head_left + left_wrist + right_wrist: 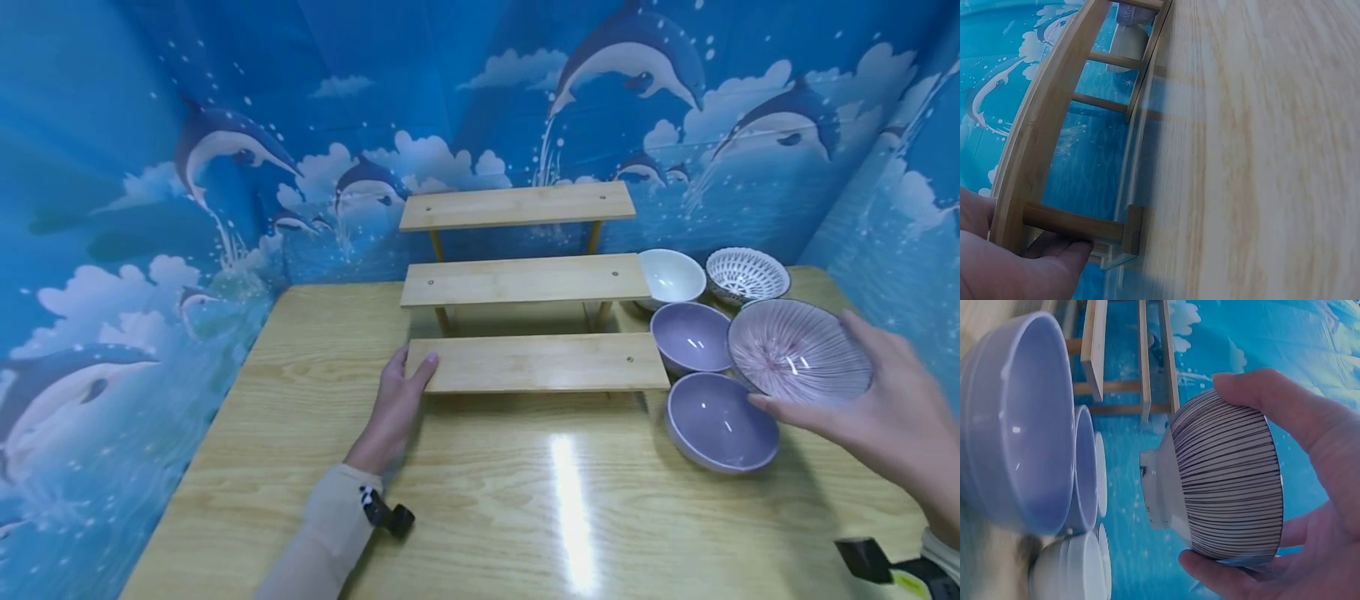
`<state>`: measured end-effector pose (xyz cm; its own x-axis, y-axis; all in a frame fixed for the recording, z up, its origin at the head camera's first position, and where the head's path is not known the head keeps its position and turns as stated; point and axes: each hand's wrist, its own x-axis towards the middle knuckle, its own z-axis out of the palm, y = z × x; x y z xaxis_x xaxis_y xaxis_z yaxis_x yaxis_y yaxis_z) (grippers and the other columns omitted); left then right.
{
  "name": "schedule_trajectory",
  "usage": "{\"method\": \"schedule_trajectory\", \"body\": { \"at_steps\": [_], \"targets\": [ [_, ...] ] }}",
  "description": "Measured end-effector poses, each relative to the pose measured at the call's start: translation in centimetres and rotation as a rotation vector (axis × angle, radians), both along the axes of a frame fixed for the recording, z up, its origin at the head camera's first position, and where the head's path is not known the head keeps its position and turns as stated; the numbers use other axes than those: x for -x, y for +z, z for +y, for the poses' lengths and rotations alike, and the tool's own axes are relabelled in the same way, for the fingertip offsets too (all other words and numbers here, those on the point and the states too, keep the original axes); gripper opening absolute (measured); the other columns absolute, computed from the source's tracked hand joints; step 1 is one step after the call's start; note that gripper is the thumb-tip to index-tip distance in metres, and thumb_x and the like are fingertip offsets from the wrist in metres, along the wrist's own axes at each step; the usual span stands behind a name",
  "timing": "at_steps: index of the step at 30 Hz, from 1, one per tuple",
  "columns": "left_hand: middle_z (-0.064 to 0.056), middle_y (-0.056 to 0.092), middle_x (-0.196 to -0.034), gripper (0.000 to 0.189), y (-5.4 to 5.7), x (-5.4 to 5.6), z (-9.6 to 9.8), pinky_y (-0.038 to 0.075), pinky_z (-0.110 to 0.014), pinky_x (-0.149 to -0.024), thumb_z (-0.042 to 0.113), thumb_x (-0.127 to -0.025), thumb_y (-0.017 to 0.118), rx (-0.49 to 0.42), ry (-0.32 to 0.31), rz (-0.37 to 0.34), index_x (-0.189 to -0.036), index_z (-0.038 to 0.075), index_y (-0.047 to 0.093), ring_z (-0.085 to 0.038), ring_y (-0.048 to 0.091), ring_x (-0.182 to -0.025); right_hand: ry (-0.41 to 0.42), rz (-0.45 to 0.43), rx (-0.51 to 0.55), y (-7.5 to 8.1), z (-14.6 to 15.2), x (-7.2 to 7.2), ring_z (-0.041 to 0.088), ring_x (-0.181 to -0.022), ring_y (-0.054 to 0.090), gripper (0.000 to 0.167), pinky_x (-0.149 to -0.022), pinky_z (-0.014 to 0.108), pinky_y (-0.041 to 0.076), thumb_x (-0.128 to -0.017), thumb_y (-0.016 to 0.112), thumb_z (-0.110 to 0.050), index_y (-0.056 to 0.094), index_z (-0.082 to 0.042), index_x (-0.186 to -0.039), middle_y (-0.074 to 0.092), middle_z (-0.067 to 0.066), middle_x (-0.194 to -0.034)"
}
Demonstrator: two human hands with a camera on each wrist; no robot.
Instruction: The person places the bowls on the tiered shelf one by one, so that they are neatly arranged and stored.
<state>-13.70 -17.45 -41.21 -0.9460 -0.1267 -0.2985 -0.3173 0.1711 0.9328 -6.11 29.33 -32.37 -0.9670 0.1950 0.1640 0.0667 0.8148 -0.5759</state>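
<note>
Right hand [892, 408] pinches a striped bowl [799, 350]; a wooden shelf [532, 364] partly hides the left hand [394, 404] gripping it.

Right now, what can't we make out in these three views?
Left hand: head view, some fingers hidden beneath the lowest shelf board.
Right hand: head view, some fingers hidden behind the striped bowl.
Striped bowl's inside: right wrist view, hidden by its own outer wall.
Pale bowl: right wrist view, cut off by the bottom edge.

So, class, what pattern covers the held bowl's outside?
The bowl has thin dark stripes, clearest in the right wrist view.
</note>
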Motion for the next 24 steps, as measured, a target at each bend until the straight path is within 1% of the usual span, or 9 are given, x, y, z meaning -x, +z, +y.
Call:
{"method": "schedule_trajectory", "body": {
  "at_steps": [3,5,8,9,11,16,20,24],
  "targets": [
    [-0.007,0.01,-0.169,0.087,-0.1,0.0,0.0,0.01,-0.051,-0.125,0.056,-0.099,0.055,0.004,-0.009,-0.004,-0.163,0.015,0.013,-0.027,0.007,-0.155,0.03,-0.016,-0.004,0.5,-0.7,0.6,0.066,-0.133,0.024,0.136,-0.09,0.085,0.029,-0.062,0.098,-0.037,0.013,0.0,-0.161,0.018,0.042,-0.155],
    [-0.007,0.009,-0.17,0.087,-0.1,0.0,-0.1,0.01,-0.051,-0.125,0.056,-0.1,0.054,0.006,-0.016,-0.002,-0.163,0.015,0.012,-0.027,0.007,-0.155,0.06,-0.007,0.003,0.7,-1.1,1.1,0.065,-0.131,0.027,0.136,-0.086,0.085,0.031,-0.06,0.099,-0.038,0.016,0.0,-0.16,0.023,0.042,-0.153],
    [-0.006,0.008,-0.17,0.087,-0.2,0.0,-0.1,0.009,-0.052,-0.125,0.057,-0.1,0.053,0.006,-0.024,-0.005,-0.163,0.016,0.011,-0.027,0.006,-0.155,0.105,0.031,0.019,1.0,-1.9,1.7,0.06,-0.127,0.032,0.134,-0.082,0.081,0.035,-0.058,0.101,-0.034,0.021,0.001,-0.159,0.032,0.041,-0.147],
    [-0.006,0.008,-0.17,0.087,-0.2,0.0,-0.1,0.009,-0.052,-0.125,0.058,-0.1,0.053,0.005,-0.024,-0.005,-0.163,0.015,0.011,-0.027,0.006,-0.155,0.119,0.038,0.03,1.0,-2.1,1.9,0.06,-0.128,0.033,0.133,-0.083,0.081,0.035,-0.057,0.101,-0.032,0.022,0.001,-0.159,0.032,0.04,-0.148],
    [-0.006,0.008,-0.17,0.088,-0.2,0.0,-0.1,0.009,-0.052,-0.125,0.058,-0.1,0.053,0.004,-0.023,-0.005,-0.164,0.016,0.01,-0.027,0.005,-0.155,0.143,0.053,0.041,1.2,-2.6,2.4,0.058,-0.125,0.035,0.132,-0.082,0.08,0.037,-0.057,0.101,-0.03,0.023,0.002,-0.159,0.036,0.04,-0.144],
    [-0.006,0.007,-0.17,0.088,-0.2,-0.1,-0.1,0.009,-0.052,-0.125,0.056,-0.1,0.054,-0.001,-0.013,-0.005,-0.163,0.015,0.01,-0.027,0.005,-0.155,0.195,0.039,0.037,1.6,-3.5,3.7,0.061,-0.122,0.037,0.132,-0.084,0.082,0.038,-0.058,0.1,-0.031,0.021,0.003,-0.159,0.032,0.042,-0.145],
    [-0.007,0.007,-0.17,0.087,-0.1,-0.2,0.0,0.008,-0.051,-0.125,0.054,-0.1,0.054,-0.01,-0.014,0.004,-0.163,0.014,0.01,-0.027,0.004,-0.155,0.251,0.046,0.048,2.1,-4.2,4.8,0.06,-0.129,0.035,0.13,-0.087,0.083,0.036,-0.058,0.1,-0.031,0.023,0.002,-0.158,0.032,0.038,-0.15],
    [-0.007,0.007,-0.17,0.087,0.0,-0.2,0.0,0.008,-0.051,-0.125,0.054,-0.101,0.054,-0.001,-0.014,-0.001,-0.163,0.014,0.01,-0.027,0.004,-0.155,0.288,0.046,0.033,2.7,-5.3,5.7,0.058,-0.135,0.032,0.129,-0.09,0.081,0.036,-0.06,0.099,-0.035,0.024,-0.001,-0.159,0.03,0.034,-0.155]
  ]
}}
